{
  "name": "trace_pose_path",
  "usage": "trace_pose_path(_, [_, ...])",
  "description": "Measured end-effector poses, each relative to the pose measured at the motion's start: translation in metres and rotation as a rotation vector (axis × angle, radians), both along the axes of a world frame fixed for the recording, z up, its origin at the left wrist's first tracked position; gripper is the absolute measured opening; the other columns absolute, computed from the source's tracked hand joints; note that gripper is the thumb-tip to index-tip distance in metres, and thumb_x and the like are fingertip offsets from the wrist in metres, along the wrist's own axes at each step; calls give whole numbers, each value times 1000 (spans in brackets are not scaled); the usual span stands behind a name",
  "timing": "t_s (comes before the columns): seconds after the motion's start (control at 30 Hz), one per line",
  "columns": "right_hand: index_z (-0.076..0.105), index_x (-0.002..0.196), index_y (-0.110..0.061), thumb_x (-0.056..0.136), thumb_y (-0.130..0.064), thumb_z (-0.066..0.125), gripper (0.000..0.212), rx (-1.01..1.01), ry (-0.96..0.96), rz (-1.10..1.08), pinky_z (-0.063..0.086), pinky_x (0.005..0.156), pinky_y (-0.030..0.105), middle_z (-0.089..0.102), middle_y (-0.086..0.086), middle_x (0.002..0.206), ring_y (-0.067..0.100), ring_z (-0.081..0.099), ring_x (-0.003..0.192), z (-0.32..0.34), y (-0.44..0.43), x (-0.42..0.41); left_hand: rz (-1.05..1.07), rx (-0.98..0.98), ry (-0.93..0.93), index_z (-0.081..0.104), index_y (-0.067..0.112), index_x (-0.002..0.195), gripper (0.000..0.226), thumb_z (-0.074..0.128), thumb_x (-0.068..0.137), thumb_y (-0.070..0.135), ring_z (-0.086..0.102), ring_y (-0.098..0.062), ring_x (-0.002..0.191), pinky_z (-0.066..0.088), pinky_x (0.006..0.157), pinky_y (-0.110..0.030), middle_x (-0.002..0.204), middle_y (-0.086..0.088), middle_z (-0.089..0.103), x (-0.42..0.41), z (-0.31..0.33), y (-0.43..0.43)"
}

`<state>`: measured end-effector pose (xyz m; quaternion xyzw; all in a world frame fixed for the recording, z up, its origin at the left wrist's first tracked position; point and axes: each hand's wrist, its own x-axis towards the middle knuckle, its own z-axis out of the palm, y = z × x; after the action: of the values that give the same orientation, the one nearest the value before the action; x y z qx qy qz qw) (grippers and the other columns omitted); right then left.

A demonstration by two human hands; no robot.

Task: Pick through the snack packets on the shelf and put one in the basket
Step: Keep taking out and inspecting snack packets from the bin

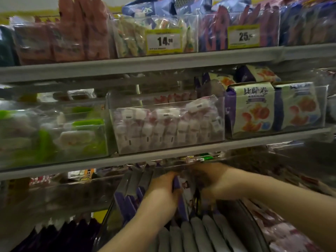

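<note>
While both of your hands are deep in the lowest visible tier of the grey metal shelving (163, 158), most of the risk comes from crowding. The row of upright purple and grey foil snack packets (131, 195) is tightly packed, each leaning on the next. Pulling one out could drag its neighbours forward and spill them over the shelf edge. The shelf board above sits just over your knuckles, so a straight lift would probably catch the packet top or your hands against it. Draw the packet towards you first.

The purple-and-white snack packet with a printed picture (184, 190) sits between your hands, in the row and not yet lifted clear. Your left hand (163, 186) has its fingers curled round the packet's near edge, a thin hold that could slip on glossy foil. Your right hand (216, 180) is pushed in among the packets just beside it. Blur hides its fingers, so I cannot tell whether it grips anything or only parts them. The basket is not in view, so you would have to find it before letting go.
</note>
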<state>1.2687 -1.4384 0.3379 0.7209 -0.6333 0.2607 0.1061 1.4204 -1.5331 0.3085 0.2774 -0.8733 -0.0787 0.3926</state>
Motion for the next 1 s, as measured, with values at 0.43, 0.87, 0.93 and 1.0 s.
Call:
trace_pose_path(0.43, [57, 129, -28, 66, -64, 71, 73, 387, 378, -414, 47, 98, 36, 57, -4, 131, 19, 53, 117, 14, -32, -19, 48, -54, -79, 63, 27, 118, 25, 62, 93, 25, 60, -17, 112, 40, 82, -21, 116, 3, 65, -15, 11, -8])
trace_pose_path(0.87, [40, 137, -22, 65, -45, 81, 86, -18, 401, -452, 53, 92, 36, 34, 6, 137, 28, 52, 116, -1, 2, -4, 99, -127, -128, 63, 22, 119, 25, 60, 95, 25, 61, -21, 108, 41, 79, -24, 115, -2, 65, -24, 16, -11])
trace_pose_path(0.93, [39, 134, -22, 65, -43, 81, 84, -50, 371, -423, 54, 88, 34, 29, 5, 133, 28, 54, 110, -8, 7, -1, 89, -150, -132, 64, 22, 119, 25, 60, 95, 23, 62, -22, 109, 45, 83, -27, 116, -3, 66, -31, 14, -11])
trace_pose_path(1.0, [45, 126, -22, 64, -44, 82, 75, -84, 356, -367, 53, 83, 32, 30, 5, 126, 28, 57, 102, -12, 14, 1, 79, -196, -130, 65, 22, 121, 28, 59, 94, 20, 61, -23, 113, 47, 90, -28, 120, -4, 67, -38, 12, -12])
